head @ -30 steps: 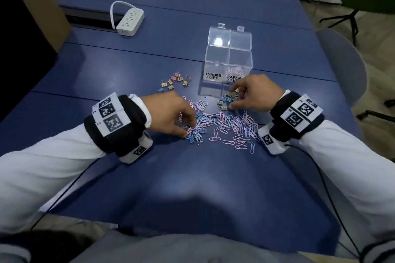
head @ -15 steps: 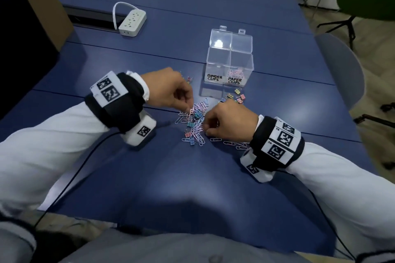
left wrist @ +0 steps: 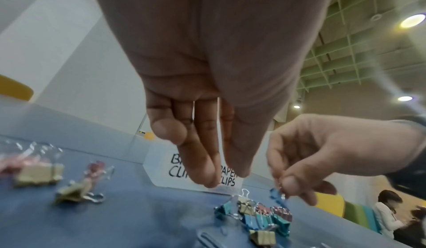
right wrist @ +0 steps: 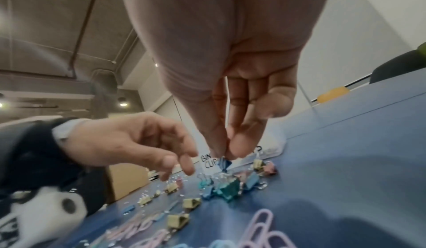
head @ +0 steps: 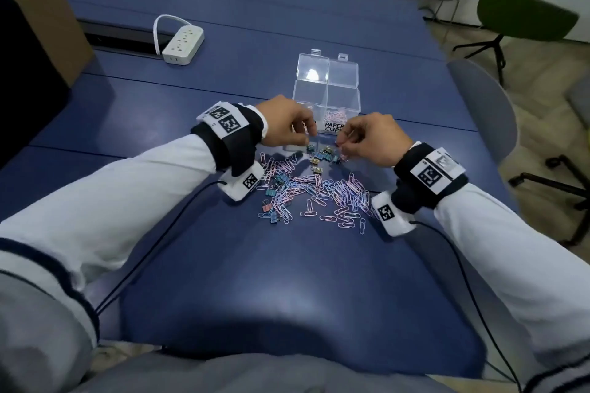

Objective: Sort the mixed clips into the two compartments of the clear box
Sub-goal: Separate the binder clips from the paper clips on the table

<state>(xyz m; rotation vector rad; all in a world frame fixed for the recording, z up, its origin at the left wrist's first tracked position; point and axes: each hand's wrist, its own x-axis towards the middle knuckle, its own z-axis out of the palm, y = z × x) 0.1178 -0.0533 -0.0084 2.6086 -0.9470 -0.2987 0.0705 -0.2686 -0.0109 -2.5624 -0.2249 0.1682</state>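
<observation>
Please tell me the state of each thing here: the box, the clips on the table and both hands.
clear box: lids open, pink paper clips in the PAPER CLIPS compartment
paper clips: scattered loose on the table
binder clips: clustered before the box, unsorted
left hand: fingers relaxed, holding nothing
right hand: pinching a blue clip

Clear box: white label strip on front wall, hand-lettered black capitals. Right half reads "PAPER CLIPS" in head view. Left half partly hidden by left hand; left wrist view shows "B… CLI…", right wrist view "BIN… CLIP". Wristbands: black-and-white square marker codes, no readable words.
</observation>
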